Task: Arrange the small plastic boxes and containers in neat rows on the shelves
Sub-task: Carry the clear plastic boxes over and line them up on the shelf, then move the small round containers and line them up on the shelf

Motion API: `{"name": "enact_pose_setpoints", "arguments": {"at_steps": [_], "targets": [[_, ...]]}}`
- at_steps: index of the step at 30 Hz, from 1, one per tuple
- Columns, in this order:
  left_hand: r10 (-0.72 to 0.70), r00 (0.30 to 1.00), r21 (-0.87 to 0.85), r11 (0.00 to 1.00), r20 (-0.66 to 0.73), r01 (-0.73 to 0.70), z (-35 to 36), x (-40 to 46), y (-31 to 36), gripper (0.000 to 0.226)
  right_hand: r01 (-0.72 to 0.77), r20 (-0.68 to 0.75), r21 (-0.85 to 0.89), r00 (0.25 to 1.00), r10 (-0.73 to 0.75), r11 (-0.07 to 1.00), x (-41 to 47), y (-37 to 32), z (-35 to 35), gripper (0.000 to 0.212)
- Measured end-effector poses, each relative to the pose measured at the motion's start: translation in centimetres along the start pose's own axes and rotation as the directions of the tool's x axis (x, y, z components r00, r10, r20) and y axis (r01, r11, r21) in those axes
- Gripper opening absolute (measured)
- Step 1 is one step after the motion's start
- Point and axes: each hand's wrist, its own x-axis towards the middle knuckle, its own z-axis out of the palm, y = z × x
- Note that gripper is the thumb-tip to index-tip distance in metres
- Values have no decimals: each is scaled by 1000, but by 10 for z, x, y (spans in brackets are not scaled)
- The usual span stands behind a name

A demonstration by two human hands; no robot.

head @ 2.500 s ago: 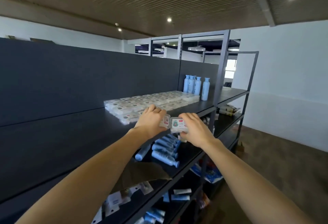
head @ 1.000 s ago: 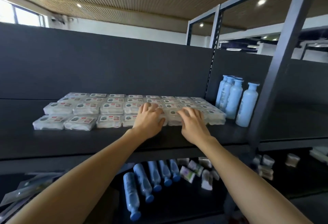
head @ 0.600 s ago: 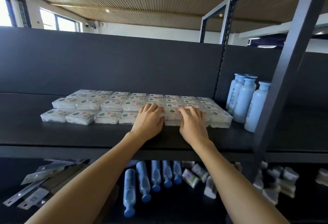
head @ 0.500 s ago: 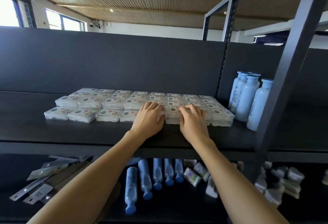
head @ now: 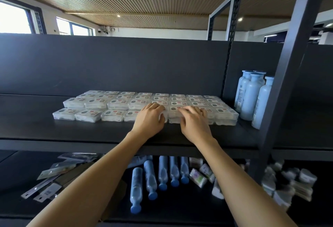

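Head view takes the block of small plastic boxes (head: 180, 103) as its landmark; it lies flat on the dark upper shelf (head: 90, 133), in several rows running from the front edge back toward the rear panel, labels up. The left hand (head: 149, 118) lies palm down on the block's front row near its middle, fingers together and bent over the top of a box, thumb at the box's front face; it presses rather than lifts, and I cannot tell whether it truly grips anything. The right hand (head: 194, 120) sits just to the right of it on the same front row, fingers spread flat over the lids, likewise resting on top with nothing lifted. To the right of the block, just beyond its end, stand pale blue bottles (head: 252, 95) beside the shelf upright (head: 288, 64); below the block, on the lower shelf, lie blue-capped tubes (head: 151, 180) and loose small packets (head: 200, 174) in no order.

The step in hand looks like seating the newest boxes into the front row and squaring them against their neighbours. The block's left part seems one layer lower than its right, and the front row stops short on the left; so the next move likely calls for a light push to close gaps, then fetching more boxes.
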Motion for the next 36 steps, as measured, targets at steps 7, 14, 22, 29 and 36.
{"name": "enact_pose_setpoints", "arguments": {"at_steps": [7,14,22,29,36], "targets": [[10,1000,-11,1000,-8,-10,0,1,0,26,-35,-48,31,998,36,999,-1,-1,-3,39],[178,983,-77,981,-39,-180,5,11,28,26,-128,-111,-7,986,126,992,-13,39,-30,34],[271,962,-82,960,32,-268,12,31,68,29,-140,-76,-14,987,138,990,-8,56,-53,31],[142,987,4,990,73,-142,-20,29,21,30,-31,24,53,999,30,998,14,15,-39,33],[11,994,106,994,104,-22,-78,-11,-71,33,98,41,123,994,-104,988,39,-90,-6,32]]}}
